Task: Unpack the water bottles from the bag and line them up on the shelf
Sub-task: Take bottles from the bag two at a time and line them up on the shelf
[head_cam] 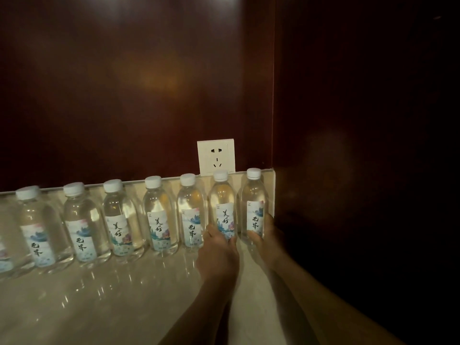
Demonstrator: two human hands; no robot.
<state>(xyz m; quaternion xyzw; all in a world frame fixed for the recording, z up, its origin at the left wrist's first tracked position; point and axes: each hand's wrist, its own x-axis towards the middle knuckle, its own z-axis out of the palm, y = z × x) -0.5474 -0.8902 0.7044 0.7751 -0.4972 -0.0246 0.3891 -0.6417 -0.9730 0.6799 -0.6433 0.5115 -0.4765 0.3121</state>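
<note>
Both forearms reach in from the near edge of the shelf (124, 295). At its far right corner the right hand (267, 242) curls its fingers round the last bottle (254, 207), and the left hand (217, 255) pinches the neighbouring bottle (222, 210) low on its label. Both stand upright and end the row of bottles (99, 220) along the back edge, under a wall socket (216, 157). This looks like the final placing; next, I think, both hands let go gently. No bag is visible.

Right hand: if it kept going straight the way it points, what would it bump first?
The right hand already holds the last bottle. Behind that, probably the low pale backsplash; depth is unclear.
</note>
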